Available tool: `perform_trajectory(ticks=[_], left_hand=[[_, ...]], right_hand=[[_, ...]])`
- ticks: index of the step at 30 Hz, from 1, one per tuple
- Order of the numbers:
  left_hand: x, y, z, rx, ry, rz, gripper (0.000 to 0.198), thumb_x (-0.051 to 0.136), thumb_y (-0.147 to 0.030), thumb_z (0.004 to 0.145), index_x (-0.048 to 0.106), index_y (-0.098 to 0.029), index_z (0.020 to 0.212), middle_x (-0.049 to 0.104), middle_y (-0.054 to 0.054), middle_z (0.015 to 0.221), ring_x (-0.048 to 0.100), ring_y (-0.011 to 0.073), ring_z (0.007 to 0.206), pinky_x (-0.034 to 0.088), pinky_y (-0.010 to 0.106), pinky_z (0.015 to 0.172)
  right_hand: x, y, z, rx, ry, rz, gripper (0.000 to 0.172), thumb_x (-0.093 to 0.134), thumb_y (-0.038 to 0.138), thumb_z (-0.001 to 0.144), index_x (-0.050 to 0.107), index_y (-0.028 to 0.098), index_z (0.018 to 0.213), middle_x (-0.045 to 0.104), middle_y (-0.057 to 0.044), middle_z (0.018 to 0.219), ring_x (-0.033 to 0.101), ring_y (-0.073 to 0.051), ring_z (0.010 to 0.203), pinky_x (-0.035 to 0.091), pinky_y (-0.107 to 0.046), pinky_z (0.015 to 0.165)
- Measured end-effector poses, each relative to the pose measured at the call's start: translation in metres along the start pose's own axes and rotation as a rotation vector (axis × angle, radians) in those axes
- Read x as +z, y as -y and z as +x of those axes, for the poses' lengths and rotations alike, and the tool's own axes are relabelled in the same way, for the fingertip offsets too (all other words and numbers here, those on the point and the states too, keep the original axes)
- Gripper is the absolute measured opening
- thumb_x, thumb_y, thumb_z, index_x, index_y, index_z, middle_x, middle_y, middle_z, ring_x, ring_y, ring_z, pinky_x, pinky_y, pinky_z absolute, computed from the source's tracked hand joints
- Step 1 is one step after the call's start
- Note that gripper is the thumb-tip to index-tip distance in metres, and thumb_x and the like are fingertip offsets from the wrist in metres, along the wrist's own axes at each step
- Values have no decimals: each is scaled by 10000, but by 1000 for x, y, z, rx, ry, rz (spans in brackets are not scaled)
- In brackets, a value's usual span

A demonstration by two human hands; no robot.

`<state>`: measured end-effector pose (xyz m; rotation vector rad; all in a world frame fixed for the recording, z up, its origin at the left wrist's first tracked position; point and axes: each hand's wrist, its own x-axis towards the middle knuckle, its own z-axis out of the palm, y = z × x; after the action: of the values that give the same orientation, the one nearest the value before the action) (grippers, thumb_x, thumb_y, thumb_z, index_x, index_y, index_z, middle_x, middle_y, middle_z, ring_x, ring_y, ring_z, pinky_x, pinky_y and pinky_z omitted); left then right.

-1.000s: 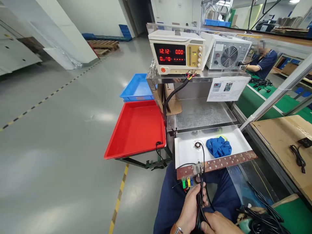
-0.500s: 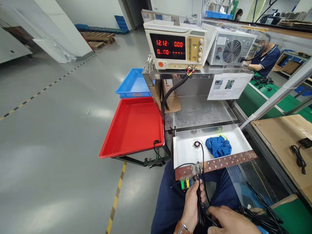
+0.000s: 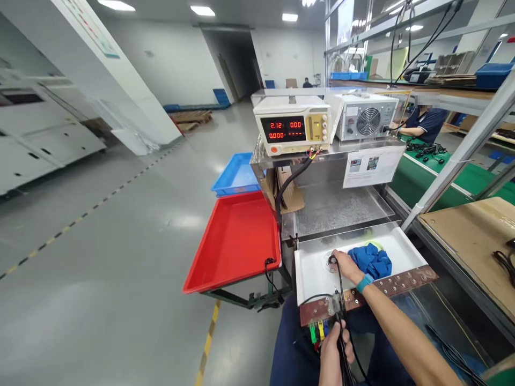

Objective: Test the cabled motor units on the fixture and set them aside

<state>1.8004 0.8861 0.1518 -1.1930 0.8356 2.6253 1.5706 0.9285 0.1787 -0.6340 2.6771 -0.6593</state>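
My left hand point(image 3: 337, 347) is closed around a bundle of black cable point(image 3: 343, 360), just below the front edge of a white tray point(image 3: 309, 279). My right hand point(image 3: 348, 266) reaches into the tray, its fingers pinching a small round black device point(image 3: 332, 260) at the end of a cable. The fingers partly cover that device. A crumpled blue cloth point(image 3: 372, 261) lies right beside my right hand. Along the tray's front runs a brown strip point(image 3: 396, 281) with metal studs, and green, yellow and blue clips point(image 3: 321, 329) hang under its left end.
A power supply point(image 3: 292, 126) with red digits and a grey fan unit point(image 3: 367, 118) stand on the metal shelf above. Left are a red tray point(image 3: 237, 241) and a blue tray point(image 3: 237, 174). A cardboard-topped bench point(image 3: 466, 225) is at right; a person point(image 3: 426, 123) sits beyond.
My right hand has gone from the cables near my lap up into the white tray, onto the round device. My left hand still grips the cable bundle. The view has tilted up.
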Motion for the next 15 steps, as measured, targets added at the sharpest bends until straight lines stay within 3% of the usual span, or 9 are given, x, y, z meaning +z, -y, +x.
perform_trajectory(ticks=[3, 7, 10, 15], left_hand=[[-8, 6, 14, -62, 44, 38, 799, 852, -787, 320, 569, -196, 778, 460, -101, 449, 383, 71, 318, 196, 214, 340], [-11, 6, 19, -57, 130, 106, 744, 760, -863, 436, 534, -207, 704, 466, -85, 424, 400, 84, 299, 236, 219, 336], [-10, 5, 18, -8, 122, 124, 743, 757, -865, 435, 509, -209, 683, 466, -80, 419, 419, 87, 310, 230, 213, 363], [-11, 6, 24, 79, 81, 114, 749, 760, -871, 399, 506, -195, 601, 427, -64, 378, 325, 50, 321, 237, 211, 394]], right_hand=[[17, -4, 6, 3, -43, 2, 300, 629, 291, 884, 612, 143, 1145, 705, -116, 1084, 646, -216, 957, 394, -246, 768], [33, -19, 11, 45, -87, 43, 317, 629, 382, 886, 606, 151, 1100, 696, -114, 1072, 640, -212, 928, 372, -260, 740], [38, -25, 15, 61, -94, 64, 334, 635, 414, 868, 610, 144, 1064, 698, -121, 1035, 644, -216, 898, 359, -268, 714], [37, -19, 13, 55, -98, 27, 369, 603, 432, 885, 599, 135, 1103, 703, -133, 1039, 661, -229, 927, 368, -276, 727]])
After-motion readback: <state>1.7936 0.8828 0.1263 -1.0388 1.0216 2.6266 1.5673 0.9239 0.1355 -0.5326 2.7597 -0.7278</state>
